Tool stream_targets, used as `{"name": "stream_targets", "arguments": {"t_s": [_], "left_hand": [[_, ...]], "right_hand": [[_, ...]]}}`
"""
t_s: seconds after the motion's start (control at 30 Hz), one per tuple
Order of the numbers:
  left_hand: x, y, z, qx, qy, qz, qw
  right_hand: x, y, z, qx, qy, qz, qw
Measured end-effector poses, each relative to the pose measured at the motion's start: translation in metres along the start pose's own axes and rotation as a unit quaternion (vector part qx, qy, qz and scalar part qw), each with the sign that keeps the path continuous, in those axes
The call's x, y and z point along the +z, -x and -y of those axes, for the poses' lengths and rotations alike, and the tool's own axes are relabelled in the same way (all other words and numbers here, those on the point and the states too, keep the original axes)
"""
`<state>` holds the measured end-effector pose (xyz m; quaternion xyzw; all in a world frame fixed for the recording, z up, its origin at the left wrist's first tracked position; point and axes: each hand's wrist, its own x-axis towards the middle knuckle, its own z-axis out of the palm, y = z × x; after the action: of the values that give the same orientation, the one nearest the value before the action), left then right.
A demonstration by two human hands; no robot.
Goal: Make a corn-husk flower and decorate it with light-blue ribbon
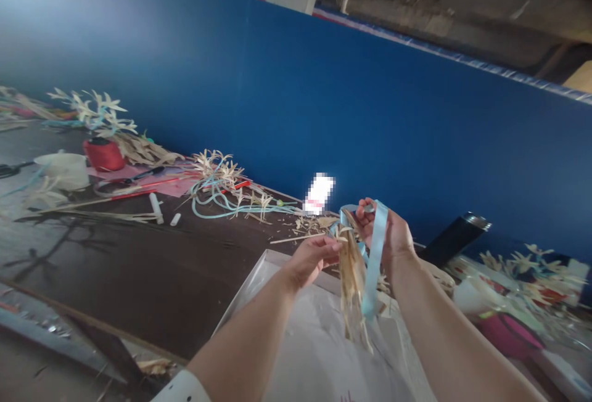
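Observation:
Over a white box lid [319, 340], my left hand [314, 259] pinches the upper part of a hanging bundle of dried, straw-coloured husk strips [352, 272]. A small pale husk petal shows by its fingertips. My right hand [393, 232] is closed round a light blue ribbon [377, 248], its fingertips by the top of the bundle. One length of the ribbon loops at the bundle's top, and another hangs down beside it. How tightly the ribbon goes round the husk is hidden by the fingers.
Pale husk flowers on blue stems [217, 171] lie along the blue wall [393, 112]. A red thread spool [104, 154] and white cup [65, 171] stand left. A black flask [456, 238] lies tilted at right, near a pink pouch [511, 334]. A phone [319, 193] leans against the wall.

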<state>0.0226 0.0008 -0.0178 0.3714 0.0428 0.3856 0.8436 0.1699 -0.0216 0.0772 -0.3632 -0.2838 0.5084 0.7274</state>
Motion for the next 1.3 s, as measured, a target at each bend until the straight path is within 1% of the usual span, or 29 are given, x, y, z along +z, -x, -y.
{"name": "stream_targets", "arguments": {"t_s": [0.1,0.2,0.4,0.53,0.67,0.77,0.9,1.0,1.13,1.2,1.3], "left_hand": [[-0.001,0.0,-0.003,0.007,0.026,-0.016,0.999],[-0.003,0.0,-0.005,0.001,0.024,-0.027,0.999],[-0.003,0.003,-0.007,-0.025,-0.005,0.004,1.0],[-0.002,0.003,-0.006,-0.059,-0.032,0.011,0.998],[-0.002,0.003,-0.004,-0.074,-0.052,-0.002,0.996],[-0.005,0.001,-0.002,-0.059,-0.056,-0.008,0.997],[-0.009,-0.002,-0.002,-0.029,-0.03,-0.029,0.999],[-0.011,-0.004,-0.004,0.003,0.009,-0.057,0.998],[-0.014,-0.006,-0.007,0.047,0.05,-0.082,0.994],[-0.016,-0.008,-0.009,0.066,0.058,-0.096,0.992],[-0.021,-0.01,-0.011,0.1,0.081,-0.13,0.983]], "right_hand": [[-0.01,0.001,0.002,-0.003,0.033,-0.01,0.999],[-0.023,0.003,0.003,-0.024,0.065,-0.007,0.998],[-0.041,0.003,0.005,-0.025,0.083,0.016,0.996],[-0.043,0.001,0.003,-0.03,0.055,0.03,0.998],[-0.036,0.004,0.003,-0.043,0.034,0.043,0.998],[-0.029,0.011,0.009,-0.062,0.021,0.043,0.997],[-0.027,0.022,0.029,-0.069,0.02,0.043,0.996],[-0.033,0.029,0.047,-0.072,0.051,0.032,0.996],[-0.048,0.037,0.068,-0.108,0.107,0.016,0.988],[-0.054,0.044,0.078,-0.134,0.113,-0.001,0.985],[-0.059,0.058,0.095,-0.195,0.127,-0.029,0.972]]}}
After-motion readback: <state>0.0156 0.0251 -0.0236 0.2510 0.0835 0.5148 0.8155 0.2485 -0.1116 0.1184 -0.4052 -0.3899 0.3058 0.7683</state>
